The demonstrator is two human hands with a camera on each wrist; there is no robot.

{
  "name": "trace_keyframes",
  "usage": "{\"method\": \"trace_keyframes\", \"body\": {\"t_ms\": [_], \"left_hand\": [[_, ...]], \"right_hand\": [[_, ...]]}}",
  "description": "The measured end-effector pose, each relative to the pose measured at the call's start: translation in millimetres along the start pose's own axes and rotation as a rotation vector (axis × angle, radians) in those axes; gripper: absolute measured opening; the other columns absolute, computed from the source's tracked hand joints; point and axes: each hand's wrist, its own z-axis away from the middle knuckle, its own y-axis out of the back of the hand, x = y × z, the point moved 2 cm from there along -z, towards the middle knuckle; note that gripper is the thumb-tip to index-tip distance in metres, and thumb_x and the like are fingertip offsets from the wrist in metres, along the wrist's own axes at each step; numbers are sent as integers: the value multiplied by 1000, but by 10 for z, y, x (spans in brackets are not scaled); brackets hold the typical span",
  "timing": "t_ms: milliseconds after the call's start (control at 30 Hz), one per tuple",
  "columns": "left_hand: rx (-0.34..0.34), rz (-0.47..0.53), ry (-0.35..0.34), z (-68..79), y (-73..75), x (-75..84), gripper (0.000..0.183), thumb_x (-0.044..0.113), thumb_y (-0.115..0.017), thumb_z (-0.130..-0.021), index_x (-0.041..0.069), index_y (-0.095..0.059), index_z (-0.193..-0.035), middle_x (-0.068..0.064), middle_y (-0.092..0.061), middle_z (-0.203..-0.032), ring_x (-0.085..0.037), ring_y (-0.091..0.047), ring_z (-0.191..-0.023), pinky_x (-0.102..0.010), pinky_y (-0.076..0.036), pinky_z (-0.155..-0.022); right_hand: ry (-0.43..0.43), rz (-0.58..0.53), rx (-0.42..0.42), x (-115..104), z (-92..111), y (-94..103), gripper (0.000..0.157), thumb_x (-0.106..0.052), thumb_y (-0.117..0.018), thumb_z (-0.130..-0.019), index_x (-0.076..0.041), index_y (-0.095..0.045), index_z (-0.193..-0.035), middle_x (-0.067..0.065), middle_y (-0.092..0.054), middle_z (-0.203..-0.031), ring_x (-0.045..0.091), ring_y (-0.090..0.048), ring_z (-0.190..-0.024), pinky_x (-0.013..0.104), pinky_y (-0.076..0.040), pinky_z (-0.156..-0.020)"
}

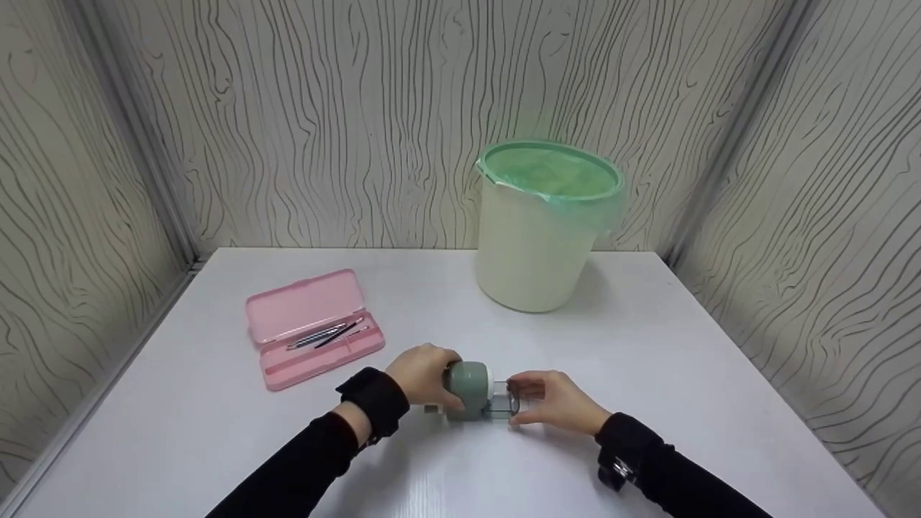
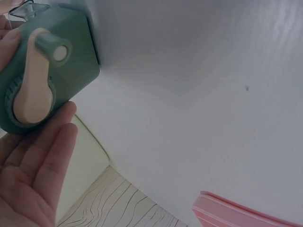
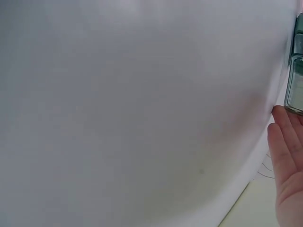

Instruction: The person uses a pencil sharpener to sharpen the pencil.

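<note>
A green crank pencil sharpener [image 1: 469, 388] lies on the white table in front of me, its cream crank handle [image 2: 35, 92] facing left. My left hand [image 1: 426, 374] grips the body from the crank side, thumb on the near side. Out of its right end sticks a clear shavings drawer [image 1: 502, 405], partly drawn from the body. The thumb and fingers of my right hand [image 1: 561, 403] pinch the outer end of that drawer. In the right wrist view the drawer [image 3: 295, 87] shows at the right edge, just above the fingertips.
An open pink pencil case [image 1: 309, 306] with several pencils inside lies to the left. Behind the sharpener, toward the back right, stands a cream bin [image 1: 529, 252] with a green rim and a green liner bag. Wood-patterned walls [image 1: 345, 129] enclose the table's back and sides.
</note>
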Motion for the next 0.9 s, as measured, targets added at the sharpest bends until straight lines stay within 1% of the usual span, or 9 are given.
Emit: {"method": "trace_keyframes", "body": {"t_ms": [233, 333, 467, 567, 633, 767, 900], "left_hand": [[-7, 15, 11, 18, 26, 29, 51, 28, -93, -71, 6, -74, -112, -6, -78, -102, -15, -70, -86, -29, -57, -78], [0, 18, 11, 27, 31, 33, 51, 28, -93, -70, 6, -74, -112, -6, -78, -101, -15, -70, -85, -29, -57, -78], [6, 12, 6, 33, 31, 29, 52, 28, -94, -70, 6, -74, -112, -6, -78, -100, -15, -69, -84, -28, -56, -76], [5, 4, -1, 28, 25, 19, 52, 29, -94, -70, 7, -74, -112, -6, -78, -100, -15, -69, -84, -27, -56, -76], [4, 2, -4, 23, 20, 12, 51, 29, -94, -70, 7, -74, -112, -5, -78, -100, -14, -69, -84, -27, -56, -76], [0, 14, -1, 18, 13, 3, 51, 29, -94, -71, 6, -74, -112, -5, -79, -100, -13, -70, -84, -27, -57, -77], [2, 23, 2, 15, 13, 3, 50, 28, -94, -70, 6, -74, -111, -5, -79, -100, -13, -70, -84, -27, -57, -76]], "right_hand": [[-9, -9, -15, -17, -67, -24, 68, -20, -90, -78, 7, -61, -133, 25, -68, -131, 40, -67, -121, 45, -53, -105], [-9, -13, -24, -20, -94, -31, 67, -21, -89, -78, 7, -61, -133, 24, -68, -131, 40, -67, -121, 45, -54, -105], [-7, 19, -33, -37, -126, -28, 67, -22, -90, -78, 5, -63, -132, 22, -69, -131, 37, -68, -120, 42, -54, -104], [8, 51, -39, -69, -140, -17, 65, -21, -90, -77, 5, -64, -131, 20, -70, -129, 36, -69, -118, 41, -55, -104], [16, 61, -44, -91, -147, -13, 64, -20, -90, -77, 5, -64, -130, 20, -71, -128, 36, -69, -117, 43, -55, -104], [18, 53, -58, -140, -162, -22, 63, -16, -90, -76, 6, -64, -130, 21, -71, -127, 38, -68, -118, 48, -53, -104], [16, 38, -60, -162, -191, -62, 63, -13, -90, -75, 7, -64, -130, 22, -71, -127, 38, -68, -116, 47, -54, -104]]}}
